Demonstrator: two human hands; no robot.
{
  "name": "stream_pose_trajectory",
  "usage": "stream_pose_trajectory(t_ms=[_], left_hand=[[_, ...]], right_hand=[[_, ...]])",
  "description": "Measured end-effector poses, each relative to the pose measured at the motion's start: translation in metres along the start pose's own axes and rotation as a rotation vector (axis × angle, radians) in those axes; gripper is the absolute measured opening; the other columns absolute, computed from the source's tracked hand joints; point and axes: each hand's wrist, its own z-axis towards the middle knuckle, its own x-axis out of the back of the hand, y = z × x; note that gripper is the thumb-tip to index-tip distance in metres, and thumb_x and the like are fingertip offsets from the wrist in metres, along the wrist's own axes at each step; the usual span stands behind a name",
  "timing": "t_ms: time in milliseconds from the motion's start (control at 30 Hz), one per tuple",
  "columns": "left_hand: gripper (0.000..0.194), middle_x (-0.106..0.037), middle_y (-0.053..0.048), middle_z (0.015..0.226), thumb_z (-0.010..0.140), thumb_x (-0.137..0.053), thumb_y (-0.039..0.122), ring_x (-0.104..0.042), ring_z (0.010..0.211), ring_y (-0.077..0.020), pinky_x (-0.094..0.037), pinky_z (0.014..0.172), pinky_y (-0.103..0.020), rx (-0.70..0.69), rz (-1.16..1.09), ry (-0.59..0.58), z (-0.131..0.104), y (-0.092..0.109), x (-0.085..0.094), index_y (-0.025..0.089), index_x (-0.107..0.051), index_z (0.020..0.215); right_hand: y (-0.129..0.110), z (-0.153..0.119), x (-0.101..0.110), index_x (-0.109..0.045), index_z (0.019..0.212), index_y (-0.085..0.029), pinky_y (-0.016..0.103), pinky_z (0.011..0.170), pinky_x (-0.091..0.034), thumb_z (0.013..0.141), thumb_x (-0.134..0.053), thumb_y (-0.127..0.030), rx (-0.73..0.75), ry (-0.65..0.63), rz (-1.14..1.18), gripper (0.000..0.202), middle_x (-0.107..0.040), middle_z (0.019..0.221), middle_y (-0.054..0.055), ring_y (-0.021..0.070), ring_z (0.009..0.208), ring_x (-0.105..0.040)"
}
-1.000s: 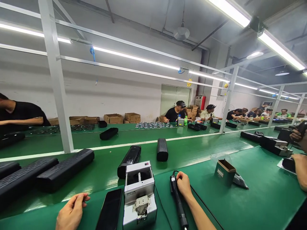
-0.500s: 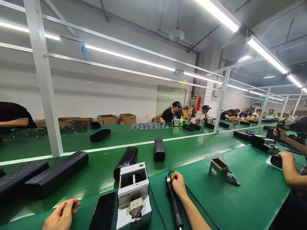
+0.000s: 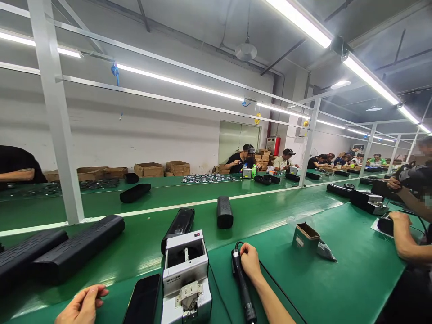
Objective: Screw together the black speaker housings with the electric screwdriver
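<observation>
At the lower left, my left hand hovers near the bench edge. Its thumb is pressed to curled fingers, and anything between them is too small or hidden to make out. Right of it lies a black phone, beside a white screw feeder. My right hand is closed in a fist against the upper end of a black electric screwdriver, which points toward me. The fist's curled fingertips are hidden, so I cannot tell what is in them. The screwdriver's cable curves behind the wrist.
Black speaker-like housings lie at left, with another housing ahead. A green box and a plastic bag sit at right. A co-worker's arm reaches in there. A white post rises at left.
The view has shifted slightly, moving most things a little left. Both hands keep nearly the same poses and places. Across the bench, a person in black has raised a hand.
</observation>
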Motion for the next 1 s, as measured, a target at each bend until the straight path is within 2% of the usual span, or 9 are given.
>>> stream_pose_trajectory(t_ms=[167, 533, 800, 1000], left_hand=[[0.036, -0.090, -0.005, 0.087, 0.086, -0.059, 0.057, -0.083, 0.093, -0.0386, -0.057, 0.075, -0.041, 0.009, -0.019, -0.021, -0.004, 0.001, 0.000, 0.030, -0.081, 0.078], [0.031, -0.089, -0.008, 0.089, 0.091, -0.058, 0.047, -0.081, 0.088, -0.0346, -0.058, 0.071, -0.038, -0.029, 0.016, -0.009, -0.020, 0.023, 0.003, 0.025, -0.078, 0.082], [0.026, -0.086, -0.004, 0.085, 0.094, -0.063, 0.038, -0.079, 0.091, -0.0308, -0.054, 0.073, -0.031, -0.011, 0.041, -0.026, -0.022, 0.024, 0.003, 0.020, -0.082, 0.091], [0.029, -0.087, -0.004, 0.087, 0.091, -0.062, 0.043, -0.080, 0.093, -0.0323, -0.054, 0.075, -0.033, 0.008, 0.096, -0.029, -0.023, 0.030, 0.006, 0.022, -0.082, 0.091]], right_hand=[[-0.002, -0.001, 0.003, -0.077, 0.129, -0.017, 0.042, 0.093, -0.071, 0.111, -0.082, -0.044, 0.008, -0.004, -0.007, 0.033, -0.079, 0.127, 0.009, 0.0236, 0.107, -0.079], [-0.007, -0.005, 0.003, -0.075, 0.136, -0.017, 0.044, 0.095, -0.071, 0.111, -0.082, -0.045, 0.032, 0.028, 0.062, 0.038, -0.077, 0.133, 0.010, 0.0248, 0.111, -0.078], [-0.009, -0.004, 0.008, -0.075, 0.138, -0.018, 0.045, 0.097, -0.071, 0.111, -0.082, -0.045, 0.026, -0.016, 0.014, 0.039, -0.077, 0.137, 0.011, 0.0257, 0.114, -0.078], [-0.012, -0.002, 0.007, -0.074, 0.141, -0.018, 0.048, 0.101, -0.071, 0.111, -0.082, -0.045, 0.025, -0.074, -0.020, 0.041, -0.076, 0.142, 0.012, 0.0275, 0.119, -0.078]])
